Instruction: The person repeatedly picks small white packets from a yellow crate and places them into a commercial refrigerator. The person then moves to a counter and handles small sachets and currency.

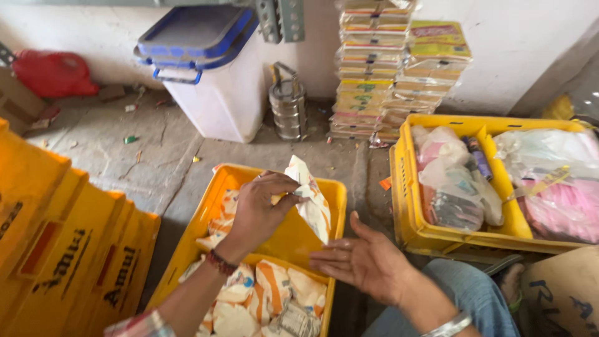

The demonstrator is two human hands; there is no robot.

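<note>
Pouch (310, 198): white and orange packet, held upright above the middle of the near yellow crate (199, 234), just over the crate's far compartment.
Left hand (261, 209): fingers (282, 185) closed narrowly on the pouch's upper left edge; a dark red thread band sat at the wrist.
Right hand (359, 259): palm up, fingers spread wide and holding nothing, just right of the pouch and over the crate's right wall; a metal bangle sat on the wrist.
Near crate contents: more white and orange pouches (268, 296) lay piled in the near compartment, several also in the far one.
Right crate (409, 206): yellow, on the floor to the right, filled with clear and pink plastic bags (458, 181).
Left side: stacked yellow crates (68, 249) stood close beside the near crate.
Far wall: white bin with blue lid (212, 68), steel tiffin carrier (288, 106), and a tall stack of flat packets (374, 68) stood on the concrete floor (125, 156).
</note>
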